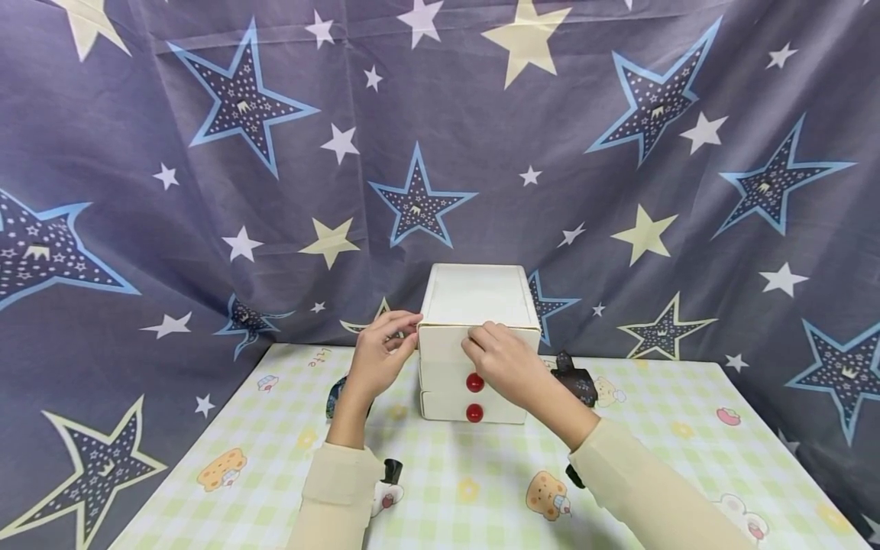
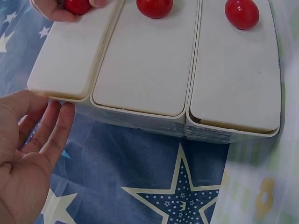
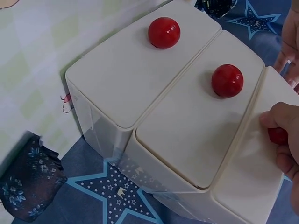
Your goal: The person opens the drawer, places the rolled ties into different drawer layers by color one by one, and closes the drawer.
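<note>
A white cabinet [image 1: 481, 294] with three stacked drawers stands on the table, each drawer front carrying a round red knob. My right hand [image 1: 505, 359] pinches the top drawer's knob [image 3: 278, 135] between thumb and fingers, covering it in the head view. At the cabinet's upper left edge, my left hand [image 1: 381, 351] touches the side with its fingertips, fingers mostly straight. The middle knob [image 1: 475, 383] and the bottom knob [image 1: 474, 413] are uncovered. All three drawers look pushed in.
A dark floral-patterned thing [image 3: 32, 179] lies to the cabinet's right; another dark patterned thing [image 1: 335, 397] is partly hidden behind the left forearm. A checked cloth [image 1: 275, 458] covers the table, and a star-printed curtain [image 1: 454, 114] hangs behind it.
</note>
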`<state>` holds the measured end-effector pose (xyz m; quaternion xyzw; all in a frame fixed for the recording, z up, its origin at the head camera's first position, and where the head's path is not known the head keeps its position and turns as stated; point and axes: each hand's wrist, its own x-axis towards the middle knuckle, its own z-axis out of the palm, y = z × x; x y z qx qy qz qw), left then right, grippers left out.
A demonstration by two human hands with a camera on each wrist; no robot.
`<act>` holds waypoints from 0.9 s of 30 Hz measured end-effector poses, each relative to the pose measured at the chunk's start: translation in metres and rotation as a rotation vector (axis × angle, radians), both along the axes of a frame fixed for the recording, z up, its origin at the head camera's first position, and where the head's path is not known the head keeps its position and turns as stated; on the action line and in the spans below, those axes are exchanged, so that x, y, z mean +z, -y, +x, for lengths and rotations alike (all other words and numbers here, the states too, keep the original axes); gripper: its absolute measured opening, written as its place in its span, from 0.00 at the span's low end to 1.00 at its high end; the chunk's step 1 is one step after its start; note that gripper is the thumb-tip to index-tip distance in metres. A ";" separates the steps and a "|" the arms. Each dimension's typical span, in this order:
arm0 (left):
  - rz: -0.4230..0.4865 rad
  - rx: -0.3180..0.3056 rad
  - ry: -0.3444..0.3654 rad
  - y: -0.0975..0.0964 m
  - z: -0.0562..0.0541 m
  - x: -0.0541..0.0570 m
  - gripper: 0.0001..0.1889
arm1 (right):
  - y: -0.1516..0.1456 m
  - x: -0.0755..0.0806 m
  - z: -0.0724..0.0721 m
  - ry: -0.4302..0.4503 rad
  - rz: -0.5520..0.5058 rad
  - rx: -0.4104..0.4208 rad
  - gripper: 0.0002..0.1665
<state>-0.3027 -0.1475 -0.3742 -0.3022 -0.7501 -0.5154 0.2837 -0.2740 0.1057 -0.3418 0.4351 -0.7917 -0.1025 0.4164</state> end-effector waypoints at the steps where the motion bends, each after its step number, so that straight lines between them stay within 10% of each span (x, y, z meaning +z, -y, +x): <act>1: 0.000 0.001 0.000 0.000 0.000 0.000 0.15 | 0.000 0.000 0.000 -0.001 -0.004 -0.003 0.12; 27: -0.003 -0.006 -0.004 0.001 0.001 0.000 0.15 | 0.006 -0.016 0.001 -0.031 -0.114 -0.042 0.09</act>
